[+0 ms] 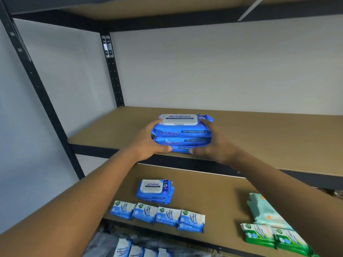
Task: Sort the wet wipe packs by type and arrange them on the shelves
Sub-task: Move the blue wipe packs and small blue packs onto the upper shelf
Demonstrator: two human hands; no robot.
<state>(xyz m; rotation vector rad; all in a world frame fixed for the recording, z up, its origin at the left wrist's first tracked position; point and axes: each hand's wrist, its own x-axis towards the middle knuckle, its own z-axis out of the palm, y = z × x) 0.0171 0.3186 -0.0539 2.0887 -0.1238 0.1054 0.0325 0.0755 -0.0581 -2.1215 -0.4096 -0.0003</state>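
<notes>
Left grip [146, 143] and right grip [215, 143] are squeezing three stacked blue plastic wipe packs [181, 134]; the 6 o'clock one might be slipping out.

Antabax stack [181, 134] seemingly rests at front of shelf [269, 138]; small packs [157, 216] below.

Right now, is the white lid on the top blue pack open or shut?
Shut: the white lid lies flat on the top blue pack of the stack, no flap raised.
</notes>
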